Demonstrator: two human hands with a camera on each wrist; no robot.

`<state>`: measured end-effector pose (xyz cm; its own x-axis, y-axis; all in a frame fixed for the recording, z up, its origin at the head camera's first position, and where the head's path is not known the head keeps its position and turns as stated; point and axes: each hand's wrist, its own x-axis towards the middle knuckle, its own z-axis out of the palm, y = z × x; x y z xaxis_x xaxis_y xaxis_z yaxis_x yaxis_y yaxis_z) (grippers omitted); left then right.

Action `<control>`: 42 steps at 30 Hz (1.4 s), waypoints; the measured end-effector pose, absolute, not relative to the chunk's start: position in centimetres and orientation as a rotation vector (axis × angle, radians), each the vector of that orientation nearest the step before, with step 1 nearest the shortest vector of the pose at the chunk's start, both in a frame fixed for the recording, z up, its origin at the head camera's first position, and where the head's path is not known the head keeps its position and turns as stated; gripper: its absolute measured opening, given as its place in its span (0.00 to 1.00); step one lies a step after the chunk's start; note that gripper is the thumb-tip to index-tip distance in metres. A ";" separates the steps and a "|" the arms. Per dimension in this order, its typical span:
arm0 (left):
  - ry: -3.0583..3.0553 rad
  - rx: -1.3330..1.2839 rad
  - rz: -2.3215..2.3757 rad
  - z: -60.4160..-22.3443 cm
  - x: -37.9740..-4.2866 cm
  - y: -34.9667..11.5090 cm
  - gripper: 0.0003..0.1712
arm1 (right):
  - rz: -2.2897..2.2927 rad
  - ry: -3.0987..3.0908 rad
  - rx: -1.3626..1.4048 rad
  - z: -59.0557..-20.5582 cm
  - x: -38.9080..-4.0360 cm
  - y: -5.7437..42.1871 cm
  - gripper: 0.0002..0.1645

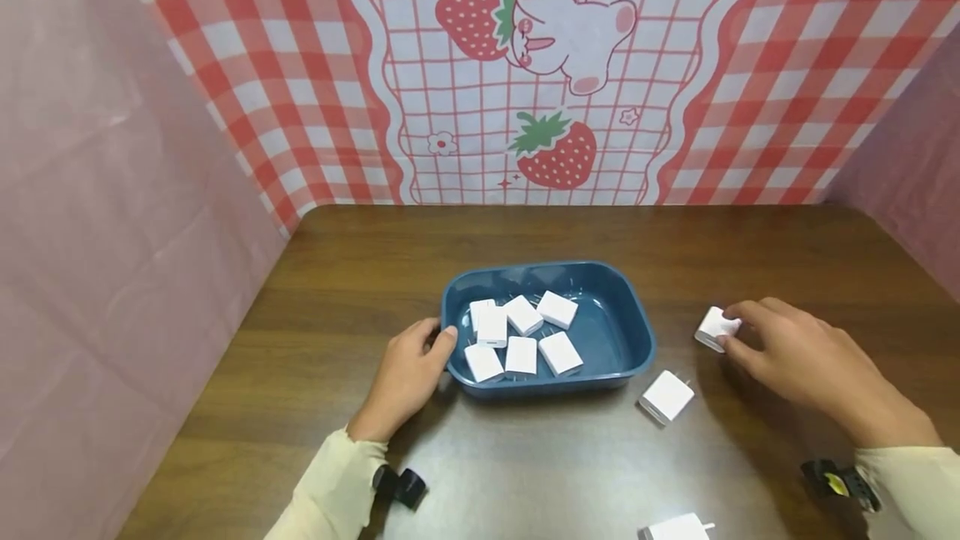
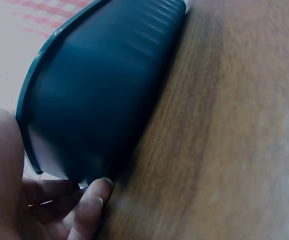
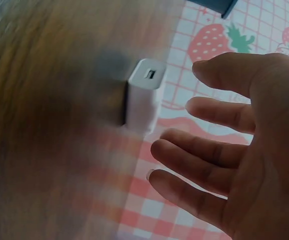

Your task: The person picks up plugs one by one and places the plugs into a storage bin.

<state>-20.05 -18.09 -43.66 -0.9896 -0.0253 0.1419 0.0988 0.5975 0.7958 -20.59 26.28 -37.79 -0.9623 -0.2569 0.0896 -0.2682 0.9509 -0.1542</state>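
My left hand [image 1: 408,373] holds the left end of a dark blue plastic tub [image 1: 611,336], its thumb over the rim. In the left wrist view the fingers [image 2: 89,210] lie against the lower outside of the tub. Several white USB charger plugs [image 1: 492,327] lie inside, mostly toward the left. On the right, my right hand [image 1: 802,357] is at a single white charger plug [image 1: 714,329] on the table. The right wrist view shows this charger's USB port end [image 3: 151,74], with the thumb and fingers spread apart from it.
Another white charger [image 1: 666,397] lies just off the tub's front right corner. One more charger [image 1: 678,527] is cut off by the bottom edge of the head view. The brown wooden table [image 1: 360,257] meets a strawberry-patterned cloth [image 1: 465,98] at the back.
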 end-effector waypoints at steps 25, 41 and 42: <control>-2.693 -0.059 -1.340 -43.6 -20.0 -18.1 0.22 | 0.246 -3.144 0.359 -39.4 -22.7 26.9 0.40; -2.678 -0.077 -1.324 -43.8 -20.0 -18.1 0.22 | 0.262 -3.128 0.327 -39.6 -22.7 26.7 0.38; -2.678 -0.078 -1.321 -43.8 -20.0 -18.1 0.22 | 0.267 -3.127 0.325 -39.6 -22.6 26.8 0.39</control>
<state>-20.02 -18.12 -43.76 -0.9868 -0.0212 0.1606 0.1146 0.6097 0.7843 -22.65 26.77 -39.65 -0.9787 -0.2054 0.0041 -0.2031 0.9644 -0.1692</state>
